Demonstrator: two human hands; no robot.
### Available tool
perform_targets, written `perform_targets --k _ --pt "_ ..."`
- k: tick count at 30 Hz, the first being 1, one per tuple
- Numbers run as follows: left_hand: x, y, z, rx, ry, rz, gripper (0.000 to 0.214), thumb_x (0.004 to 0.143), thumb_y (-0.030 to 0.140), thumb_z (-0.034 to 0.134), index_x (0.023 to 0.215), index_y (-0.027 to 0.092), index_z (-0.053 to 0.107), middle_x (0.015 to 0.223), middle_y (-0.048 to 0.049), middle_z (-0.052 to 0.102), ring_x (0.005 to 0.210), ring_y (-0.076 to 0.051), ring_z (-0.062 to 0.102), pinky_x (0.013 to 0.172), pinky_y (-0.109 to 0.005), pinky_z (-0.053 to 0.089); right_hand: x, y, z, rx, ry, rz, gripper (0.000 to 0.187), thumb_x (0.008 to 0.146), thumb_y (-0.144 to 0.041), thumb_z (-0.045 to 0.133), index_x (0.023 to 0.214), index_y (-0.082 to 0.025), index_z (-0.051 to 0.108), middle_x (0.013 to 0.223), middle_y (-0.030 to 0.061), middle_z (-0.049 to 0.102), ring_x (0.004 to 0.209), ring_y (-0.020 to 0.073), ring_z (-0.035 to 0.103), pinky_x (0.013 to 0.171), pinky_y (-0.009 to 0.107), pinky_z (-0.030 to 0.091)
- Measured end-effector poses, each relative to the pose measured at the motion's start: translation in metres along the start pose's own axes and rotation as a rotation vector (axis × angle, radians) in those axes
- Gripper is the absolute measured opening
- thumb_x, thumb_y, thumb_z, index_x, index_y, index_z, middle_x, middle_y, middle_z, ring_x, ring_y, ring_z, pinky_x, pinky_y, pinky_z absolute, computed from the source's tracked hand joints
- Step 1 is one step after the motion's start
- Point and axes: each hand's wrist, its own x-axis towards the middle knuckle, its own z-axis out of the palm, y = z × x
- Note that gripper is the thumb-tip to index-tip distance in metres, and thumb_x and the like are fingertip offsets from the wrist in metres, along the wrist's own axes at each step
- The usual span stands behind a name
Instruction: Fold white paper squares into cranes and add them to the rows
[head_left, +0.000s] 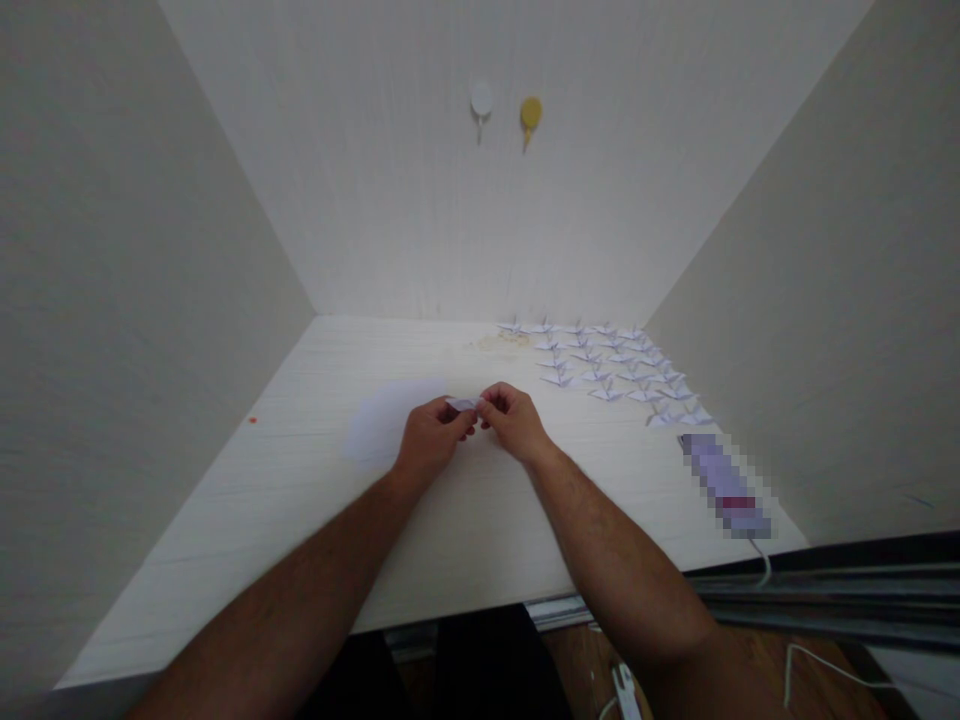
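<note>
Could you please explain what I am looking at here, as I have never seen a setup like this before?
This is one picture, taken by a camera worn on a person's head, looking forward and down. There is no machine, only that person working bare-handed. The left hand and right hand both grip a small folded white paper with their fingertips, over a pale table. On it, to the right, sit rows of folded paper birds; nearer lies an object too pixelated to identify.

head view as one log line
left hand: pinches white paper; right hand: pinches its right end; paper cranes: grouped, right side
</note>
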Motion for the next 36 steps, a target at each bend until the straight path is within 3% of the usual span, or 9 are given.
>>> perform_targets --k 6,15,28,36 --pt "-0.001 0.001 0.000 -0.006 0.017 0.024 0.023 0.072 0.037 0.070 0.065 0.016 0.067 0.058 -0.0021 0.066 0.054 -0.014 0.060 0.055 -0.024 0.044 -0.001 -0.001 0.001 -0.026 -0.002 -0.017 0.015 0.077 -0.034 0.059 0.077 -0.019 0.056 0.065 -0.0028 0.059 0.057 0.0107 0.055 0.056 0.025 0.043" --pt "-0.003 0.007 0.002 0.035 0.065 0.011 0.023 0.072 0.035 0.069 0.060 0.016 0.065 0.057 -0.0023 0.067 0.053 -0.014 0.060 0.055 -0.025 0.045 -0.002 -0.003 0.006 -0.135 0.132 -0.052 0.013 0.077 -0.031 0.060 0.072 -0.019 0.058 0.062 -0.0032 0.057 0.058 0.0108 0.050 0.056 0.024 0.039" --pt "-0.005 0.014 0.006 0.083 0.201 0.034 0.018 0.070 0.030 0.069 0.058 0.018 0.061 0.053 0.0015 0.061 0.049 -0.013 0.054 0.050 -0.024 0.042 -0.004 -0.006 0.007 -0.114 0.113 -0.064 0.020 0.080 -0.038 0.060 0.075 -0.019 0.061 0.066 -0.0026 0.060 0.063 0.0113 0.054 0.061 0.023 0.043" --pt "-0.003 0.009 0.006 0.038 0.163 0.029 0.024 0.068 0.035 0.071 0.056 0.018 0.060 0.051 0.0005 0.059 0.049 -0.013 0.052 0.049 -0.024 0.040 -0.004 -0.005 0.007 -0.193 0.128 -0.059 0.018 0.081 -0.037 0.058 0.073 -0.020 0.058 0.064 -0.0028 0.059 0.062 0.0119 0.052 0.059 0.024 0.040"
